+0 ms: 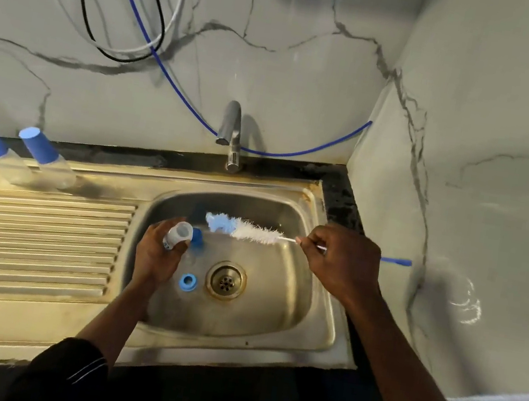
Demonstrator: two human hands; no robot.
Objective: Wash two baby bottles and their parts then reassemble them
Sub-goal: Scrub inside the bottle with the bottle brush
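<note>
The left hand (157, 252) grips an open bottle (178, 234); the right hand (339, 264) pinches the brush (244, 228). Scrubbing looks next: the bristles must enter the bottle's mouth.

Sink (317, 316): brushed stainless steel, dull, stained. Tap (232, 133): polished metal. Bottle brush (244, 229): fluffy bristles, thin wire stem. Wall (309, 86): glossy veined marble.

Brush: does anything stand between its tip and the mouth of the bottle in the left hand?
Nothing clearly does. A blue part shows between brush and bottle, but seems to lie lower, in the sink.
</note>
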